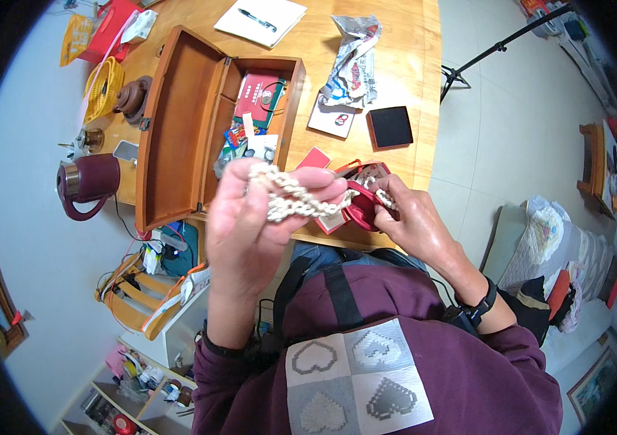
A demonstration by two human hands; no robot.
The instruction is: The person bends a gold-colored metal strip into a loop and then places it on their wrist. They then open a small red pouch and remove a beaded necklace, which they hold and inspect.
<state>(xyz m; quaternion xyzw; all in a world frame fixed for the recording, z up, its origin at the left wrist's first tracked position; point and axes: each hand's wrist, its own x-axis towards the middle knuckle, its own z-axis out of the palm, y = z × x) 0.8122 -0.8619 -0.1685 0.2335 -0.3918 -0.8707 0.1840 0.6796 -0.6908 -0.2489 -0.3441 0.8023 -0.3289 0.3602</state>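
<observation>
A strand of white, pearl-like beads (300,198) lies looped across the palm and fingers of my left hand (243,228), held up over the table's near edge. The strand runs on to the right, past the mouth of a small dark-red pouch (363,211). My right hand (417,220) pinches the pouch at its rim, and some beads show beside its thumb and fingers. How much of the strand lies inside the pouch is hidden. Beneath the pouch a red patterned box (379,169) with an orange cord is partly covered.
An open wooden chest (296,87) holds booklets and small packets. Beyond my right hand are a black-lined box (390,128), a white box (331,117) and crumpled printed wrapping (354,65). A maroon kettle (91,182) and a teapot (133,98) stand left. A tripod leg (477,62) is at right.
</observation>
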